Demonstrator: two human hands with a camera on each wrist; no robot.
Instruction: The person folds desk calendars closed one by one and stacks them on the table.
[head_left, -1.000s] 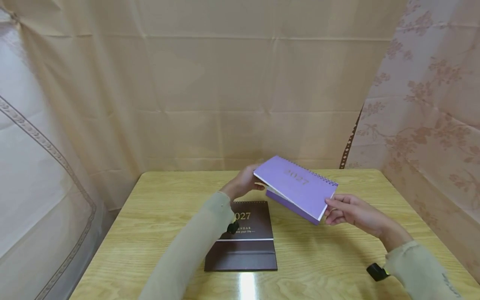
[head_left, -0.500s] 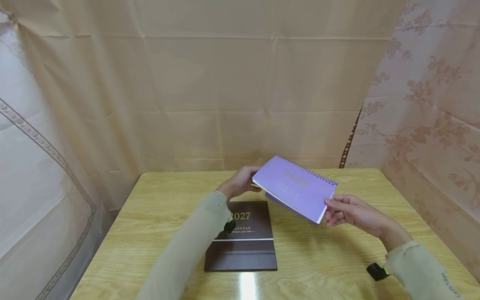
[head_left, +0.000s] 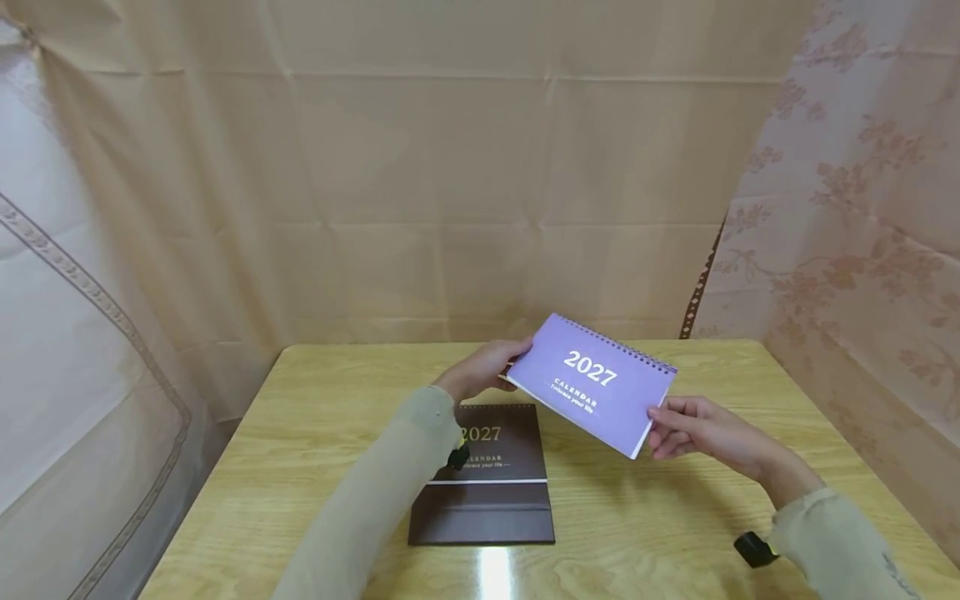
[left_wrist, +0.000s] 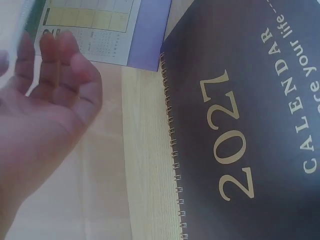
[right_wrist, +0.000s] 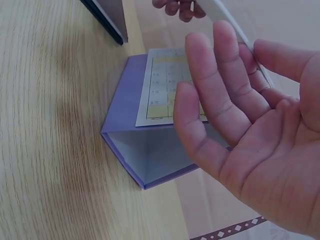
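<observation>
In the head view a purple spiral-bound desk calendar (head_left: 592,383) marked 2027 stands at the table's right half. Its cover and a stack of sheets are lifted away from the folded base (right_wrist: 120,95), seen in the right wrist view. My left hand (head_left: 480,371) pinches the left edge of the lifted part. At the opposite corner, my right hand (head_left: 693,429) pinches it between thumb and fingers; the thumb lies on the cover. A printed calendar page (right_wrist: 167,90) shows on the base. A dark brown 2027 calendar (head_left: 487,517) rests nearer me, partly behind my left forearm.
The wooden table (head_left: 285,467) has a beige curtain (head_left: 420,183) behind it and a floral cloth (head_left: 862,217) at the right. A pale cloth (head_left: 67,333) hangs at the left.
The lifted purple cover has swung further toward me, its lower edge now hiding the base in the head view. Its lettering shows clearly now. Both hands have kept their grip and barely shifted.
</observation>
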